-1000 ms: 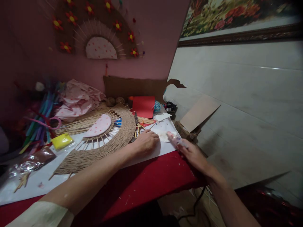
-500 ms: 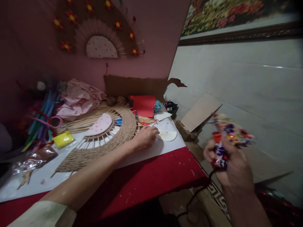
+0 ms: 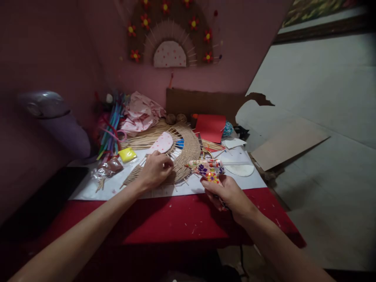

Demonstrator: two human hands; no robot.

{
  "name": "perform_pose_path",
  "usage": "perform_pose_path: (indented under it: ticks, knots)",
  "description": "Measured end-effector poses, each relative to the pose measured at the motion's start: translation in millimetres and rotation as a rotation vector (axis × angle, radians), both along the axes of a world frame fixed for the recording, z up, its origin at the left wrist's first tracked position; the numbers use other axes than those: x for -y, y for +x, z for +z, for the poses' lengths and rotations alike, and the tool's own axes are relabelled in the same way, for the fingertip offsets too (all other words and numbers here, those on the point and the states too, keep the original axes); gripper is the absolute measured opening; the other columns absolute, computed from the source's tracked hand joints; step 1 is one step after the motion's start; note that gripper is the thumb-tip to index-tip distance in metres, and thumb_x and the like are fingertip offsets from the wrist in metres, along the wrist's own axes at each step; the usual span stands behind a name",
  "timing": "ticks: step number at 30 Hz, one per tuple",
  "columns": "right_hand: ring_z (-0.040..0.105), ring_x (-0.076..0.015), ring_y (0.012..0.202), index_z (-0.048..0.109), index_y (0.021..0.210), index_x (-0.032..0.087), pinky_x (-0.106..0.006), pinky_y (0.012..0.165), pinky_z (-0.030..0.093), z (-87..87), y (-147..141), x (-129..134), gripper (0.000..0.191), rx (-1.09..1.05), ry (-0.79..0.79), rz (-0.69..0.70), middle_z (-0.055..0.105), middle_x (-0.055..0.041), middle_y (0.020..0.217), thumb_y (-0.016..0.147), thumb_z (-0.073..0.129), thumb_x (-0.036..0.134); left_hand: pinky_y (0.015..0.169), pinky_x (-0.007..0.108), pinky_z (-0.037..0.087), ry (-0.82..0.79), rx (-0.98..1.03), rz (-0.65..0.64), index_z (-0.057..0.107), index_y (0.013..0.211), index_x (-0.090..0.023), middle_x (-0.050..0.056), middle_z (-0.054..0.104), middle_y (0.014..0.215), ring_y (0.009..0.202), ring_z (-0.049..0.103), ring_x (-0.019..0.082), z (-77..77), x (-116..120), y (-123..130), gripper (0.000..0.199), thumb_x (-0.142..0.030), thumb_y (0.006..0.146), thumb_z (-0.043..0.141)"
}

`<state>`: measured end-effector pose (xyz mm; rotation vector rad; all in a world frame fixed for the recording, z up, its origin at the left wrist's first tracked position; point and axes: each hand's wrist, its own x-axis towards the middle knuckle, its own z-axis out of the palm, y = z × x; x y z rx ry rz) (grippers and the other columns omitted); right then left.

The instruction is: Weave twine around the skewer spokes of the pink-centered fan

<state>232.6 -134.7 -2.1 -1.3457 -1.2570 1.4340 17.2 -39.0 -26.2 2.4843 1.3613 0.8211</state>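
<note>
In my right hand (image 3: 227, 192) is a flower-patterned glue gun (image 3: 207, 169), held by its handle. Its nozzle points left over the twine-wrapped half ring (image 3: 188, 147), and a clear glue stick juts from its back. My left hand (image 3: 157, 168) is over the near left part of the half ring, fingers curled in. What they hold, if anything, is hidden. A pink dotted half-circle (image 3: 162, 142) sits at the centre of the half ring, joined by thin sticks. To the right, under the glue stick, lies a white half-circle piece (image 3: 239, 169).
Left on the table are a yellow packet (image 3: 127, 154), a brown packet (image 3: 110, 168) and pipe cleaners (image 3: 113, 125). Behind lie pink dotted cloth (image 3: 142, 111), red card (image 3: 210, 127) and torn cardboard (image 3: 202, 103). Scissors (image 3: 207, 153) lie beyond the glue gun. A finished fan shape (image 3: 170, 54) hangs on the wall.
The glue gun in my right hand has come from off the table's right side to over the table. My left hand has left the white half-circle for the half ring. The view has turned left.
</note>
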Motion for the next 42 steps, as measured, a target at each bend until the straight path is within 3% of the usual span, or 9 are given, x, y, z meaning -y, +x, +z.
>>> perform_pose_path:
  ticks: [7, 17, 24, 42]
  knots:
    - [0.029, -0.0047, 0.031, 0.047, 0.063, 0.018, -0.019, 0.03, 0.021, -8.0, -5.9, -7.9, 0.027, 0.058, -0.052, -0.006, 0.039, 0.0079, 0.04, 0.074, 0.059, 0.04, 0.079, 0.038, 0.034, -0.028, -0.126, -0.062, 0.065, 0.072, -0.02, 0.003, 0.065, 0.077, 0.086, 0.048, 0.022, -5.0, 9.3, 7.0, 0.009, -0.021, 0.076, 0.057]
    - [0.035, -0.0048, 0.032, 0.05, 0.071, 0.017, -0.018, 0.029, 0.03, -4.0, 4.1, -15.9, 0.027, 0.071, -0.111, 0.111, 0.052, 0.0041, 0.05, 0.073, 0.059, 0.041, 0.078, 0.041, 0.032, 0.128, -0.303, 0.005, 0.061, 0.07, -0.017, 0.007, 0.065, 0.079, 0.088, 0.047, 0.024, -11.3, 9.7, 19.3, 0.015, -0.019, 0.079, 0.048]
    - [0.034, -0.0057, 0.031, 0.048, 0.051, 0.017, -0.019, 0.027, 0.03, -2.8, -1.4, -22.4, 0.032, 0.238, -0.094, 0.112, 0.045, 0.0022, 0.041, 0.075, 0.054, 0.038, 0.076, 0.037, 0.035, 0.005, -0.12, 0.038, 0.057, 0.069, -0.017, 0.006, 0.062, 0.076, 0.084, 0.047, 0.022, -17.4, 8.1, 18.0, 0.009, -0.017, 0.075, 0.051]
    - [0.032, -0.0065, 0.03, 0.043, 0.048, 0.019, -0.018, 0.025, 0.028, 2.6, -14.1, -34.3, 0.03, 0.249, -0.135, 0.143, 0.041, 0.0038, 0.036, 0.073, 0.051, 0.033, 0.073, 0.035, 0.037, -0.032, -0.006, 0.009, 0.054, 0.068, -0.017, 0.005, 0.057, 0.073, 0.081, 0.045, 0.02, -23.5, 6.1, 15.0, 0.008, -0.015, 0.076, 0.052]
